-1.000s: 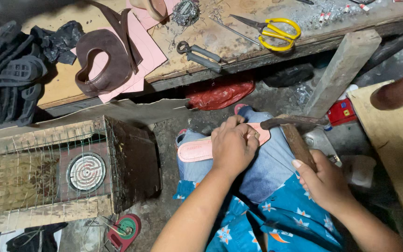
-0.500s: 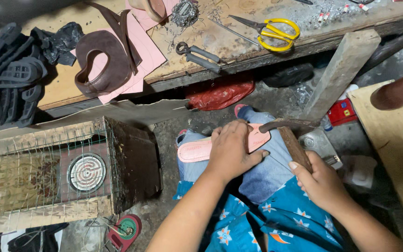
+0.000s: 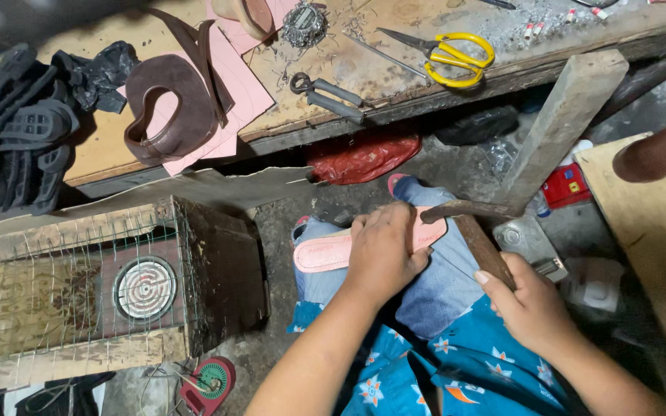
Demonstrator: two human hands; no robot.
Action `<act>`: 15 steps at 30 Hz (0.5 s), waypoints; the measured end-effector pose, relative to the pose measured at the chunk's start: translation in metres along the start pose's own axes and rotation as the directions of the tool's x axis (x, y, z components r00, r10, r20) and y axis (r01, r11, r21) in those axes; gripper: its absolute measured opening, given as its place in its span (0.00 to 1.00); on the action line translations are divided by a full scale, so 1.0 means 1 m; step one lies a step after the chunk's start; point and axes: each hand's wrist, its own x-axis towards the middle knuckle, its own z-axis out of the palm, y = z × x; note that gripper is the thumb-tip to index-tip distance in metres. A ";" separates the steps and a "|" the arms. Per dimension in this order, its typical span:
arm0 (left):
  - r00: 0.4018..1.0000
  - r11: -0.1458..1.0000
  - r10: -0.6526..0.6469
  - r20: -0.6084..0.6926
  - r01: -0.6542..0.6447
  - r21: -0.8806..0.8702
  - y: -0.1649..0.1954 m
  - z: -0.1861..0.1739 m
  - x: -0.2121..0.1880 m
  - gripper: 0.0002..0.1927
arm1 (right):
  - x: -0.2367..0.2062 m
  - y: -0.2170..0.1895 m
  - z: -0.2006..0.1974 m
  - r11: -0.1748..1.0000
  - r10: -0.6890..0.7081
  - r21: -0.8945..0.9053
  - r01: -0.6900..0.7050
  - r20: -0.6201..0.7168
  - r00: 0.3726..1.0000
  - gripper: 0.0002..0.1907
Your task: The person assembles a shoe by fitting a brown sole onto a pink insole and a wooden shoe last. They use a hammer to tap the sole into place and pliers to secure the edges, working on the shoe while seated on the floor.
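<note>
Your left hand (image 3: 383,254) lies flat, fingers spread, pressing down on the flat pink shoe insole (image 3: 331,250) that rests across your knee on the blue denim. The insole is a long, rounded, salmon-pink piece with a paler edge; its left end sticks out past your hand and its right tip shows just beyond your fingers. Your right hand (image 3: 532,302) is closed around the brown wooden handle of a hammer with a dark, rusty metal head (image 3: 464,212), and that head sits at the insole's right tip, touching or just above it; which one cannot be told. Above your knees runs a worn wooden workbench (image 3: 364,69) carrying yellow-handled scissors (image 3: 449,52), grey metal pincers (image 3: 329,94) and a dark brown leather shoe upper (image 3: 175,104) on pink sheets. To your left stands a wire-mesh wooden box (image 3: 79,296) with a round coil heater inside.
</note>
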 end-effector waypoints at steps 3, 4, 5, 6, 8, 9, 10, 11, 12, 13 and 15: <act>1.000 1.000 -0.002 -0.021 0.002 -0.021 0.000 0.000 0.000 0.34 | -0.005 -0.001 -0.004 0.955 -0.258 0.144 0.261 -0.038 0.965 0.16; 1.000 1.000 0.003 -0.029 -0.004 -0.030 0.000 0.000 0.000 0.34 | -0.007 -0.002 -0.004 0.934 -0.313 0.161 0.318 -0.059 0.948 0.16; 1.000 1.000 0.001 -0.028 -0.002 -0.031 0.000 -0.001 -0.001 0.34 | -0.007 -0.003 -0.004 0.908 -0.370 0.178 0.378 -0.081 0.926 0.16; 1.000 1.000 0.002 -0.026 -0.003 -0.031 0.000 -0.001 0.000 0.34 | -0.006 -0.004 -0.004 0.878 -0.425 0.194 0.438 -0.107 0.899 0.16; 1.000 1.000 0.005 -0.025 -0.006 -0.024 0.000 0.000 -0.001 0.34 | -0.006 -0.006 -0.002 0.986 -0.165 -0.004 0.165 0.012 0.986 0.17; 0.999 1.000 0.012 -0.033 -0.013 -0.011 0.001 0.000 -0.002 0.34 | -0.005 -0.007 -0.002 0.993 -0.027 -0.111 0.031 0.044 0.999 0.18; 0.999 1.000 0.022 -0.041 -0.021 0.003 0.000 0.000 -0.001 0.35 | -0.006 -0.008 -0.002 0.996 -0.064 -0.056 0.065 0.024 0.998 0.17; 0.999 1.000 0.020 -0.040 -0.020 0.005 0.000 0.000 -0.001 0.34 | -0.006 -0.010 -0.002 0.995 -0.099 -0.002 0.099 0.006 0.995 0.17; 0.999 1.000 0.015 -0.033 -0.014 0.004 0.000 0.000 -0.001 0.34 | -0.008 -0.011 -0.004 0.991 -0.126 0.052 0.126 -0.011 0.992 0.17; 1.000 1.000 0.009 -0.025 -0.009 0.001 0.000 0.001 -0.002 0.34 | -0.010 -0.013 -0.004 0.967 -0.238 0.083 0.241 -0.045 0.970 0.17; 0.999 1.000 0.012 -0.033 -0.012 0.008 -0.001 0.001 -0.002 0.35 | -0.012 -0.018 -0.003 0.873 -0.456 0.133 0.470 -0.123 0.882 0.17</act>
